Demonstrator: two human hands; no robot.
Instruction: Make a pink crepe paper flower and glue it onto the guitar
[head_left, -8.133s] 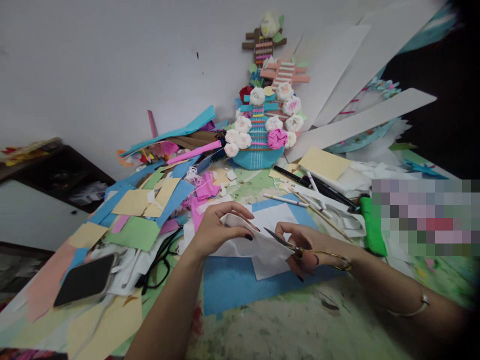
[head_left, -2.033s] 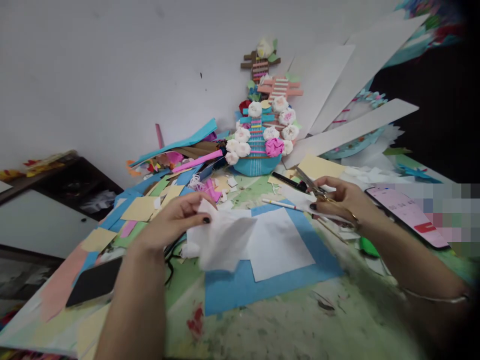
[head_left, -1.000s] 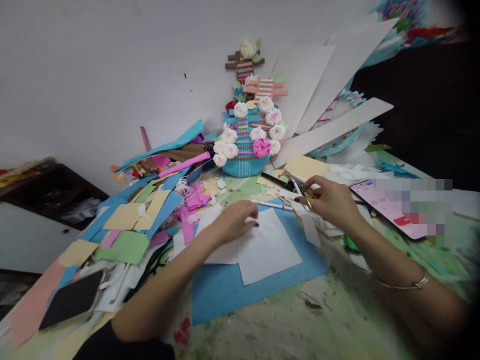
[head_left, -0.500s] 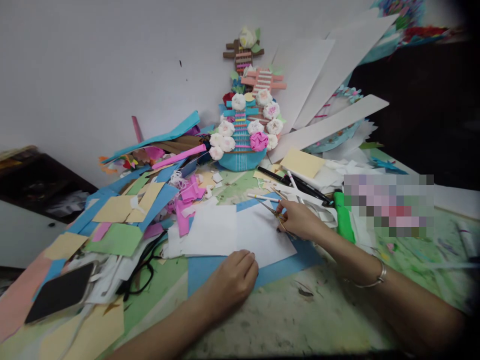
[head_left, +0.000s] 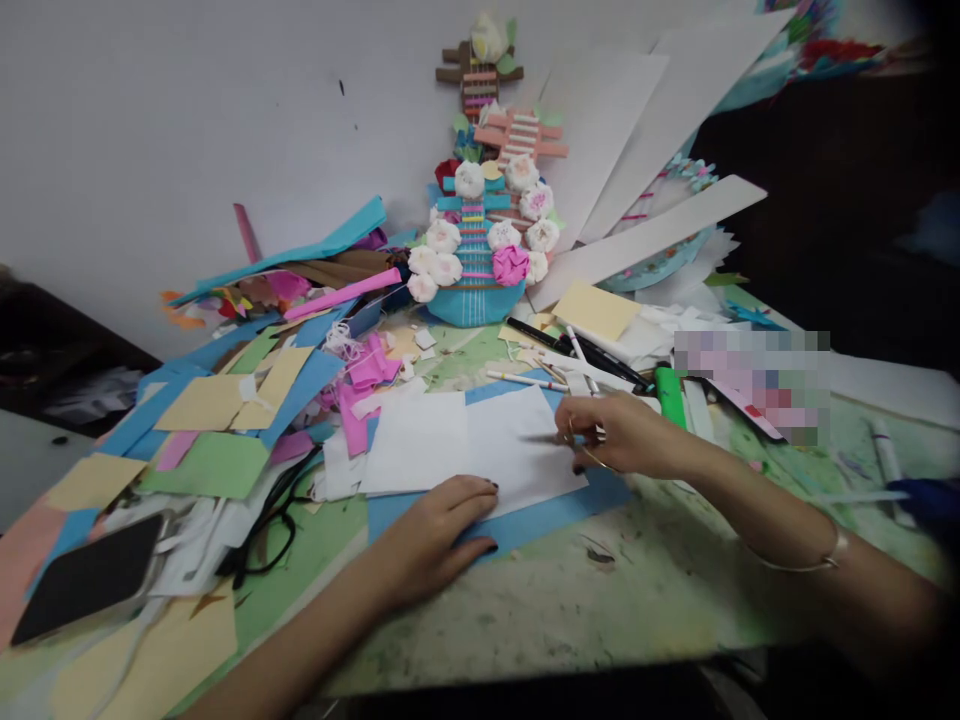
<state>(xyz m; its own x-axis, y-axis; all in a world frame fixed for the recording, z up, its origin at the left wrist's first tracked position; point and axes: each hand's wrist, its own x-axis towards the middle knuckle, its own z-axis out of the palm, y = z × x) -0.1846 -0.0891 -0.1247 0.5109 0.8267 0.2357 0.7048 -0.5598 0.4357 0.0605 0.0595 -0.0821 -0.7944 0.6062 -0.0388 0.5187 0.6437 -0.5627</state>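
White paper [head_left: 420, 425] with a crease down its middle lies over a blue sheet [head_left: 525, 535] on the table. My left hand [head_left: 439, 535] rests on the near edge of both, fingers stretched out and thumb apart. Above the right part of the white paper, my right hand [head_left: 619, 435] grips a pair of scissors [head_left: 544, 438] by its gold handles. The blades point left and are blurred. Just behind the paper lies a thin white marker [head_left: 527, 380].
Paper scraps, a green sheet [head_left: 214, 465], black-framed glasses [head_left: 277, 540] and a phone [head_left: 94, 575] lie at left. A blue paper instrument with flowers [head_left: 476, 300] leans on the wall. Black markers [head_left: 600, 355] and a green roll [head_left: 670, 393] lie at right.
My left hand has opened from a curled shape and moved slightly left. My right hand has moved a little right with the scissors. The view has shifted slightly.
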